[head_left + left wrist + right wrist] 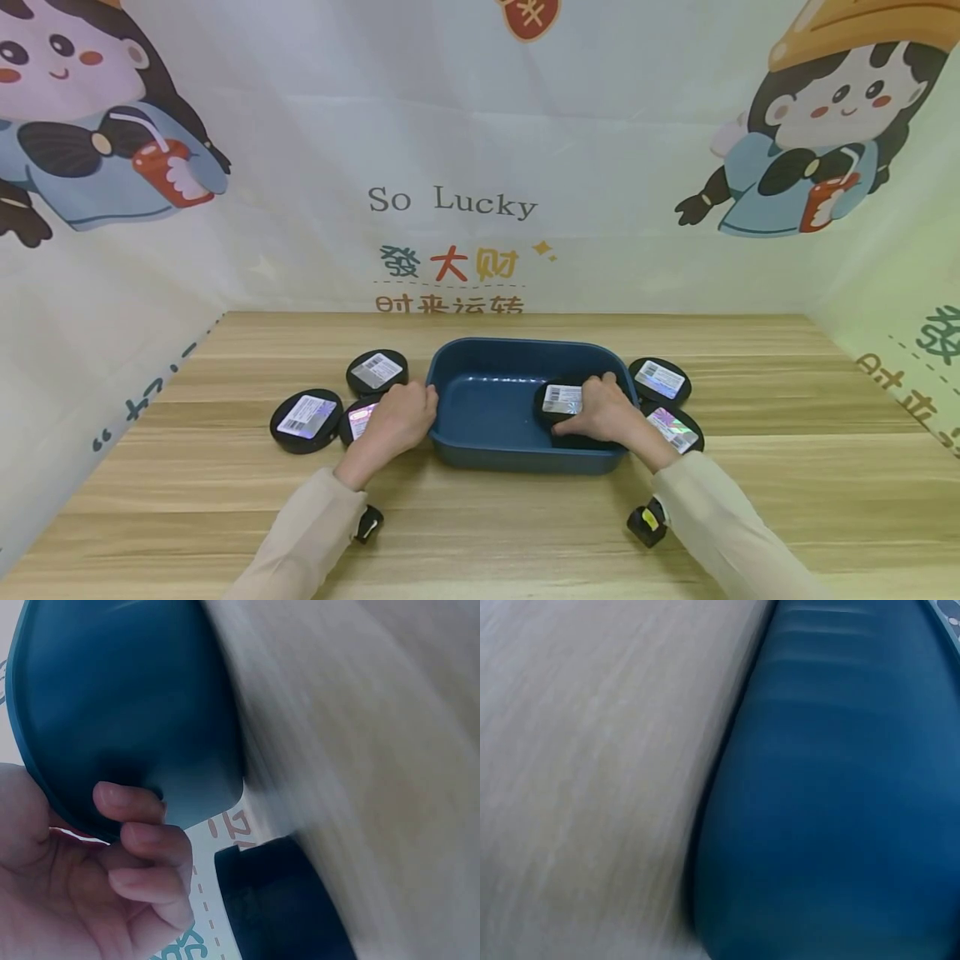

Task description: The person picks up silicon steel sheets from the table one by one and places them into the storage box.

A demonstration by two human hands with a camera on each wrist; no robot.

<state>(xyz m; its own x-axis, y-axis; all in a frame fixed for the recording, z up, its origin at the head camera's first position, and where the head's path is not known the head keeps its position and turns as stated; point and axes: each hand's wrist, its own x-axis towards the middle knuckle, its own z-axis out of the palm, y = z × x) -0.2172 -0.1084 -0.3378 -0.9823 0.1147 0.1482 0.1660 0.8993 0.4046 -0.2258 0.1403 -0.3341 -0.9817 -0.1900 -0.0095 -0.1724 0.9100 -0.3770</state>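
Note:
A blue plastic basin [487,417] stands on the table in the head view. My left hand [401,414] grips its left rim; in the left wrist view, curled fingers [154,840] lie against the outer wall. Inside the basin, at its right end, my right hand [603,408] holds a black round container [561,399] with a silvery barcode label, partly hidden by the hand. The right wrist view shows only the basin's outer wall [832,787] and the table; the right hand is out of that picture.
Left of the basin lie black round containers [306,421], three in all, one partly behind the left hand. Two more labelled black containers [660,381] lie close against its right side. The wooden table [480,533] meets a printed cloth backdrop [637,267].

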